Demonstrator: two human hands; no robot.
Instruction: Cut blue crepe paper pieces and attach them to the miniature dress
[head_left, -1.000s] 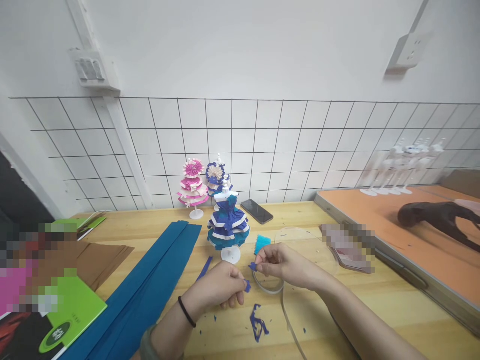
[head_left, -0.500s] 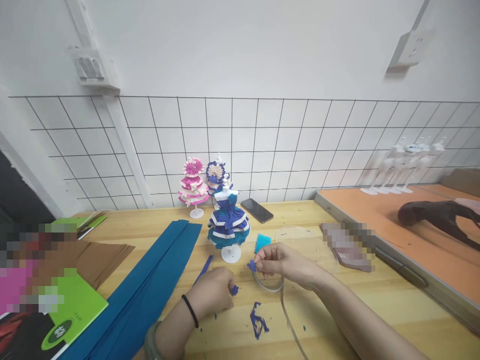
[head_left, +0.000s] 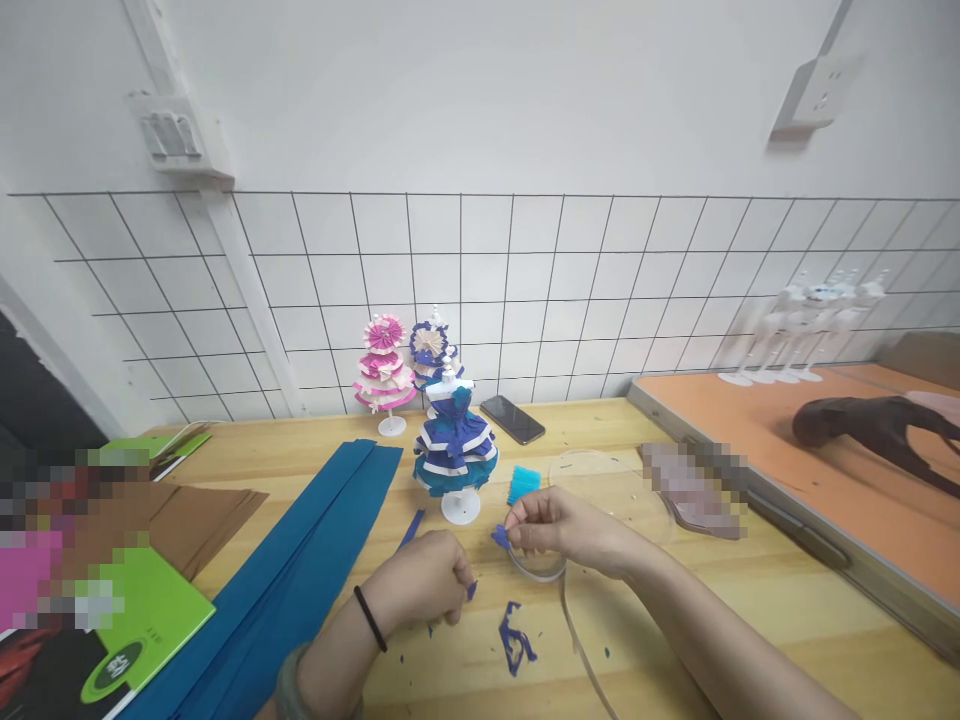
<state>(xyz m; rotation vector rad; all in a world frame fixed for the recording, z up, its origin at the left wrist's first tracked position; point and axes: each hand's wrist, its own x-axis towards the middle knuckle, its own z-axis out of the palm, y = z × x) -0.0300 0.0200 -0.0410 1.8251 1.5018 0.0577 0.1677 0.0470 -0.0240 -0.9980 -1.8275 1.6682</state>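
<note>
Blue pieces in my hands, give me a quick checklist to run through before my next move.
1. Right hand pinching a blue piece: ok.
2. Left hand holding the other piece at its fingertips: ok.
3. Glue on either piece: cannot tell, too small to see.
4. Front dress figure upright on its white base: ok.
5. No loose offcuts near the hands: not ok, a blue scrap lies there.

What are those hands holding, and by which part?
The right hand pinches a purple piece by one edge; the left hand holds a purple scrap, exact spot hidden.
</note>
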